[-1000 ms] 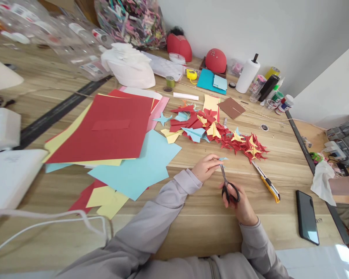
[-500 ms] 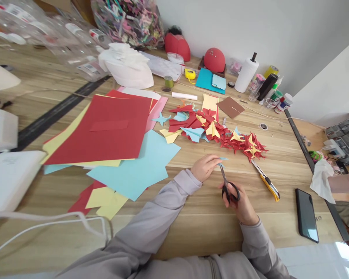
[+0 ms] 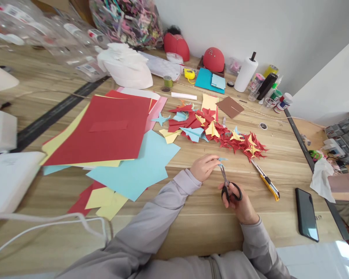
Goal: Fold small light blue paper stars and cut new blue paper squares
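While left hand (image 3: 204,167) pinches small blue paper (image 3: 223,159) on near side of folded pile (image 3: 212,130), right hand (image 3: 243,205) grips scissors (image 3: 225,182) pointed at it; piece looks mid-cut, pile likely done, flat sheets (image 3: 104,137) at left unfolded.

Left of the fingers (image 3: 213,158) of the left hand (image 3: 202,169) lie the paper sheets (image 3: 104,143), behind the fingers the heap of folded paper (image 3: 213,130), before them the scissors (image 3: 226,182), farther right the utility knife (image 3: 269,184), then the phone (image 3: 307,215).
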### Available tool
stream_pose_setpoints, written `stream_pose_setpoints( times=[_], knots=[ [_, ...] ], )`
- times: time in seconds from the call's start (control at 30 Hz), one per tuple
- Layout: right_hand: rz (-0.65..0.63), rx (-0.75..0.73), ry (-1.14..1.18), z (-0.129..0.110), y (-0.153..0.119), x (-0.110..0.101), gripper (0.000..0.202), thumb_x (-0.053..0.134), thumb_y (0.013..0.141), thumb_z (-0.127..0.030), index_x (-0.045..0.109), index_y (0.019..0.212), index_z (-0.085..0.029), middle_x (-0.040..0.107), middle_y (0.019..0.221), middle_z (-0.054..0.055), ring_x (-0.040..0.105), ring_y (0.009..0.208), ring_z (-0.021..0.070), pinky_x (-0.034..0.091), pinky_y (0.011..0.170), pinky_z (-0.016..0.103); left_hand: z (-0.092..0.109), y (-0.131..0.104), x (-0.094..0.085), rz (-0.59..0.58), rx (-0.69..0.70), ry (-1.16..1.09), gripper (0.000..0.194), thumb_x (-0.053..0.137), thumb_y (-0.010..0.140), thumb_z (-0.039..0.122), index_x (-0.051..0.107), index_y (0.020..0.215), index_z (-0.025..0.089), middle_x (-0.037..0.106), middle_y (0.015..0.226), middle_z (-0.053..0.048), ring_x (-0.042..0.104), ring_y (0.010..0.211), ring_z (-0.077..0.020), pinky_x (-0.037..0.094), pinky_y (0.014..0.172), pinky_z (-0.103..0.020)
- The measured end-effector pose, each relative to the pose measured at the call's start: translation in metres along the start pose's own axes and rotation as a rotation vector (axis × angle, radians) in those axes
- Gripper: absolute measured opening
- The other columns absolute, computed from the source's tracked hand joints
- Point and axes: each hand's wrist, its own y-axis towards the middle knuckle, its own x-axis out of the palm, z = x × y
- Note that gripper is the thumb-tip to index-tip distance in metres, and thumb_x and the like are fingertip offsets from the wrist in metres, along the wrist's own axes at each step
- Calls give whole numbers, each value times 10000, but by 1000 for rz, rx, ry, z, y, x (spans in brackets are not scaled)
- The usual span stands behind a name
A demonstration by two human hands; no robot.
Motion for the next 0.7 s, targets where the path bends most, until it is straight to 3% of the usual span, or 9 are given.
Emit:
stream_pose_setpoints(
  times=[0.3, 0.7],
  knots=[
    [-42, 15, 37, 1, 2, 0, 450, 447, 811, -562, 571, 908, -140, 502, 458, -21, 240, 383, 64, 93, 400, 228, -2, -2, 4, 38, 1, -43, 169, 498, 850, 153, 642, 935, 176, 657, 998, -91, 608, 902, -157, 526, 795, -318],
    [25, -59, -50, -2, -1, 3, 415, 503, 823, -506, 617, 894, -113, 467, 429, -36, 211, 372, 51, 78, 387, 233, -2, -2, 4, 76, -12, -81, 154, 523, 839, 143, 649, 923, 172, 677, 999, -89, 623, 888, -152, 534, 792, -320]
  ],
)
